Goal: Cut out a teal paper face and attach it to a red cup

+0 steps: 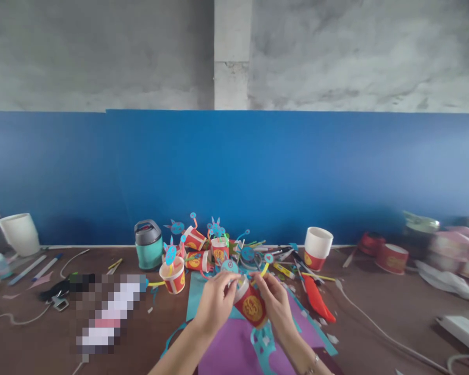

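Observation:
Both of my hands hold a red paper cup [251, 306] with a gold emblem, tilted over a purple paper sheet [234, 349]. My left hand [216, 302] pinches the cup's rim from the left, fingers closed. My right hand [275, 304] grips the cup's right side, fingers curled, by a yellow paper strip [264, 270] with a blue disc at its top. Behind them lies a heap of decorated red cups [203, 250] with blue paper shapes on strips.
A teal flask [148, 245] stands at left of the heap, a white-and-red cup [317, 248] at right. Pens [37, 266], scissors and paper scraps litter the brown table [383, 323]. White cables run across it. A blue board [234, 172] walls the back.

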A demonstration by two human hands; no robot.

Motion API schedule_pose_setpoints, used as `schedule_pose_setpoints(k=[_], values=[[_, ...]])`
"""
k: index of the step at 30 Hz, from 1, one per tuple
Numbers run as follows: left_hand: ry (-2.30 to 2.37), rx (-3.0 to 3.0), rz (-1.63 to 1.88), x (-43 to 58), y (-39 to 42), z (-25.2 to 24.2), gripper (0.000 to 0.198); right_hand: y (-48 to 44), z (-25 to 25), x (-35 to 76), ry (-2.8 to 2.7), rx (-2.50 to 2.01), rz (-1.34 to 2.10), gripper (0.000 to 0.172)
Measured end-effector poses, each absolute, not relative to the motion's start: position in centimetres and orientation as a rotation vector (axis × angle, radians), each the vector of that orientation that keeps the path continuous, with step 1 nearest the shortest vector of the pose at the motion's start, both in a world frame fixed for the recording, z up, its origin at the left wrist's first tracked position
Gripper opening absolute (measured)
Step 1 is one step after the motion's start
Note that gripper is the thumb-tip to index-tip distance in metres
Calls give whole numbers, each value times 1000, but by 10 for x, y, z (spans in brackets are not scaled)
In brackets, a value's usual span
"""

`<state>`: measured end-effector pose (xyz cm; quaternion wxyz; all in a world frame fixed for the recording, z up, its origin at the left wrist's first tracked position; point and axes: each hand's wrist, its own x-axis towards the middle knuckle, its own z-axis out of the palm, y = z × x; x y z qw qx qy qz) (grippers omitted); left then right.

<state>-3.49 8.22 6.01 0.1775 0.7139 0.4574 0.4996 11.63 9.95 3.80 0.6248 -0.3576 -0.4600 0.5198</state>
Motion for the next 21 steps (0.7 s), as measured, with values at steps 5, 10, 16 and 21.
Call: schedule_pose_setpoints(k=[5,10,16,21], values=[[1312,1844,1045,-36,84,69,21,98,36,112,-1104,-853,1318,34],[1334,1819,967,-34,83,68,21,95,39,110,-1168,-905,1306,37],[1275,1664,1089,-26,85,55,21,93,43,111,-1171,-868,1338,33],[1195,1660,1143,-27,86,52,14,93,45,114,-1146,-852,1392,32]])
